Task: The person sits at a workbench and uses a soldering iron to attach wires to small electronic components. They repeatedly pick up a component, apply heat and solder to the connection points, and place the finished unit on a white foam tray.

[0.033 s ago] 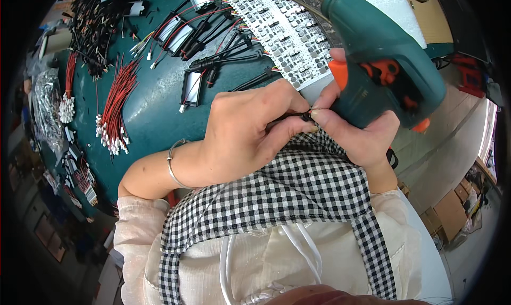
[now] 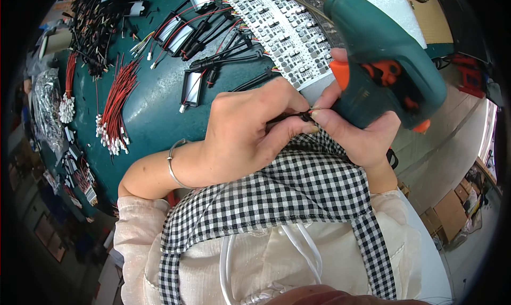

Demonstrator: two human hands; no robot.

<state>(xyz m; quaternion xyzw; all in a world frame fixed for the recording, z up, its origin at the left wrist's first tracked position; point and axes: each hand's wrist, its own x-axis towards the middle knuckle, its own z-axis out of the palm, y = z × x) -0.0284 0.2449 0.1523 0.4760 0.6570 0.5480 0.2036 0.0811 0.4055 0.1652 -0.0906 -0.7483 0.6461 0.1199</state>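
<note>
While both hands crowd one tiny part, a slip is the main risk.
The left hand [image 2: 245, 140] has its fingers pinched shut on a thin black wire piece [image 2: 298, 117], held above the table's near edge; the right hand [image 2: 356, 135] grips a green glue gun [image 2: 380, 60] while its fingertips touch that piece. I judge the gun could tip or burn fingers.

Workbench [image 2: 154, 113], teal top: red wire bundles [image 2: 114, 111] near left edge; black cables [image 2: 226, 57] at centre; white component sheet [image 2: 282, 34] toward far edge.
</note>
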